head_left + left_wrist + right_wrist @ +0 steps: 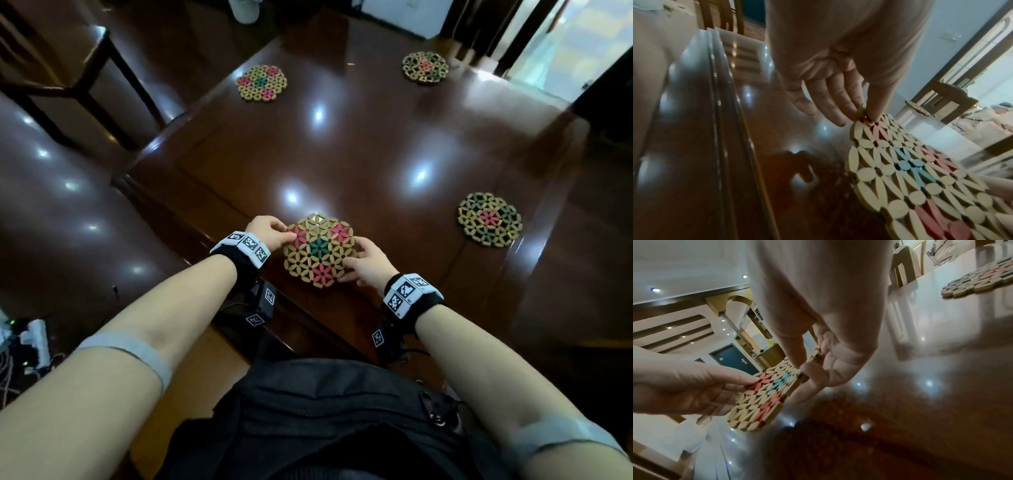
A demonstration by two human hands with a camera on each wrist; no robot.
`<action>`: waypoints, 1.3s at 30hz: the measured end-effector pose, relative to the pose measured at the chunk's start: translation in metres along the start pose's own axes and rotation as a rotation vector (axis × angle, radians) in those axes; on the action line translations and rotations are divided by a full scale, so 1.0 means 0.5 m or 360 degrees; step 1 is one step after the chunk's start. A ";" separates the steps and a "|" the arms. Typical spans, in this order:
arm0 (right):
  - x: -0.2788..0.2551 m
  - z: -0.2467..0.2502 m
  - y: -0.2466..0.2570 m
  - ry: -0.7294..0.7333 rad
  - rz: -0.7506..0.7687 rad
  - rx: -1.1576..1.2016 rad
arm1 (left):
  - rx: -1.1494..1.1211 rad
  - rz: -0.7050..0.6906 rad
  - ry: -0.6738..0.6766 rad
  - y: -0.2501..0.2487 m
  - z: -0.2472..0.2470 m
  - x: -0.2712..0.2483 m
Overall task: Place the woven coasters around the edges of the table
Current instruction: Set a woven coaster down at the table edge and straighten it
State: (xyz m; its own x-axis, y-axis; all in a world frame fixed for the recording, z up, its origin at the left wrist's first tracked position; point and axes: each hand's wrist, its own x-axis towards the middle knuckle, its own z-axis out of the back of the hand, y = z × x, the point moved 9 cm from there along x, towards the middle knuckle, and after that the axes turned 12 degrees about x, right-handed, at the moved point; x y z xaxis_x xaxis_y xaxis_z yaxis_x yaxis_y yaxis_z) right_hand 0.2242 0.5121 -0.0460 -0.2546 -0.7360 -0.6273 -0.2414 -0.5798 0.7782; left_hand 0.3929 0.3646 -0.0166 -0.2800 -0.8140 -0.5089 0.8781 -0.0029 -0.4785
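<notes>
While no writing reads, both hands' fingers (872,112) pinch the near coaster (319,252).

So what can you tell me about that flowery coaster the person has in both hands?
The coaster is a roughly round, scalloped mat of small petal-shaped pieces, seemingly wood or bamboo, mostly tan with three pink flowers around a teal centre. It sits near the table's near-left corner, its far edge seemingly lifted a little. The left hand pinches its left rim between thumb and fingers; the right hand grips its right rim the same way.
</notes>
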 end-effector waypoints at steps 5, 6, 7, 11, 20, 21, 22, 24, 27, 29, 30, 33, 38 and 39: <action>0.054 -0.013 -0.010 -0.0260 -0.0016 0.0068 | 0.0342 -0.0152 0.0273 -0.020 -0.001 0.116; 0.064 -0.019 -0.014 -0.0314 -0.0034 0.0079 | 0.0418 -0.0208 0.0338 -0.024 -0.005 0.136; 0.070 -0.023 -0.019 -0.0381 -0.0057 0.0074 | 0.0482 -0.0263 0.0396 -0.027 -0.008 0.152; 0.082 -0.050 -0.029 -0.0640 -0.0133 -0.0036 | 0.0818 -0.0500 0.0517 -0.023 0.004 0.201; 0.078 -0.128 0.002 -0.0908 -0.0199 -0.0609 | 0.1183 -0.0852 0.0568 0.008 0.052 0.247; 0.075 -0.132 0.006 -0.0951 -0.0210 -0.0675 | 0.1179 -0.0873 0.0548 0.011 0.055 0.250; 0.073 -0.135 0.010 -0.0990 -0.0214 -0.0737 | 0.1169 -0.0904 0.0513 0.013 0.059 0.251; 0.071 -0.140 0.015 -0.1043 -0.0191 -0.0808 | 0.1175 -0.1034 0.0401 0.011 0.065 0.245; 0.073 -0.150 0.015 -0.1006 -0.0109 -0.0811 | 0.1266 -0.1318 0.0265 0.001 0.064 0.224; 0.073 -0.158 0.006 -0.0917 -0.0121 -0.0814 | 0.1357 -0.1426 0.0273 0.005 0.057 0.212; 0.072 -0.161 0.002 -0.0879 -0.0135 -0.0833 | 0.1394 -0.1449 0.0290 0.009 0.053 0.209; 0.071 -0.170 -0.003 -0.0823 -0.0154 -0.0914 | 0.1494 -0.1458 0.0350 0.027 0.040 0.205; 0.075 -0.178 0.000 -0.0796 -0.0109 -0.0943 | 0.1505 -0.1421 0.0390 0.048 0.046 0.211; 0.075 -0.181 -0.001 -0.0791 -0.0102 -0.0932 | 0.1506 -0.1430 0.0389 0.050 0.048 0.211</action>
State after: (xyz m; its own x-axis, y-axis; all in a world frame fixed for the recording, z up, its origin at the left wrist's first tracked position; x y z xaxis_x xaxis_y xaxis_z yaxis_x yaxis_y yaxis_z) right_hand 0.2994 0.4530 -0.0670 -0.6810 -0.5316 -0.5036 0.2301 -0.8082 0.5421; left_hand 0.3946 0.2644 -0.0650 -0.8760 -0.1920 -0.4424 0.2541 -0.9634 -0.0851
